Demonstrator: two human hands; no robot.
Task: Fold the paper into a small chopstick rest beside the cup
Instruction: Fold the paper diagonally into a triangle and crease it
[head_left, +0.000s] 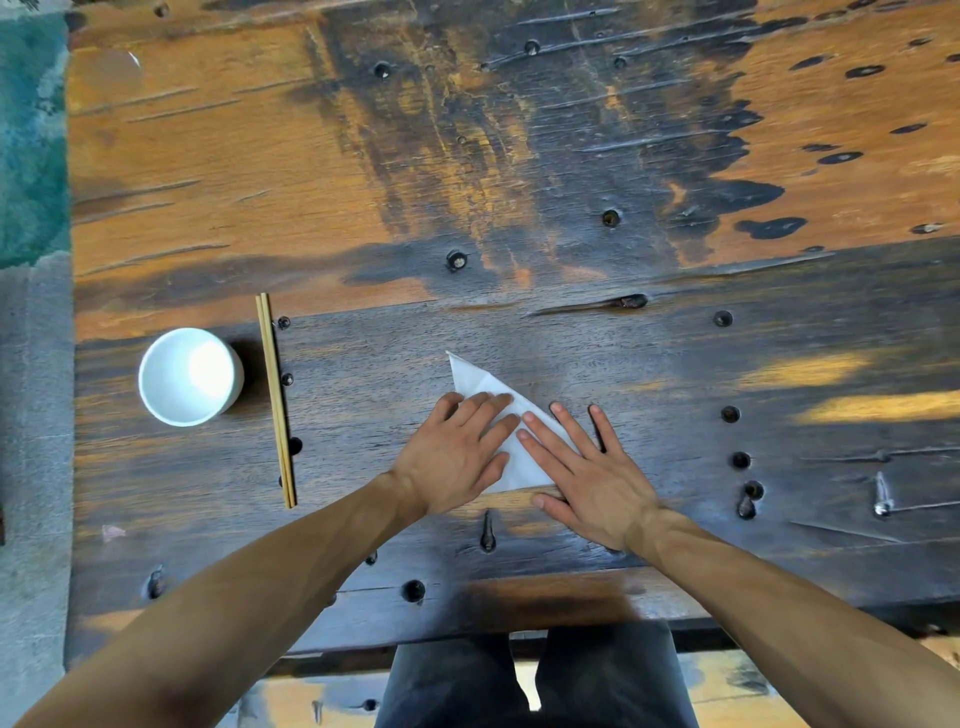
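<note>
A white paper (475, 382), folded into a triangle, lies flat on the dark wooden table (519, 182) near its front edge. My left hand (457, 452) presses flat on the paper's left part with fingers spread. My right hand (582, 475) lies flat over its right part, fingers spread and pointing up-left. Only the paper's top corner and a middle strip show between the hands. Far to the left stands a white cup (189, 376), upright. A pair of wooden chopsticks (275, 400) lies lengthwise just right of the cup.
The worn tabletop has several dark bolt holes (730, 414) and grooves. A grey floor strip (31, 467) and green surface (31, 140) run along the left edge. My dark trousers (535, 680) show below the table's front edge.
</note>
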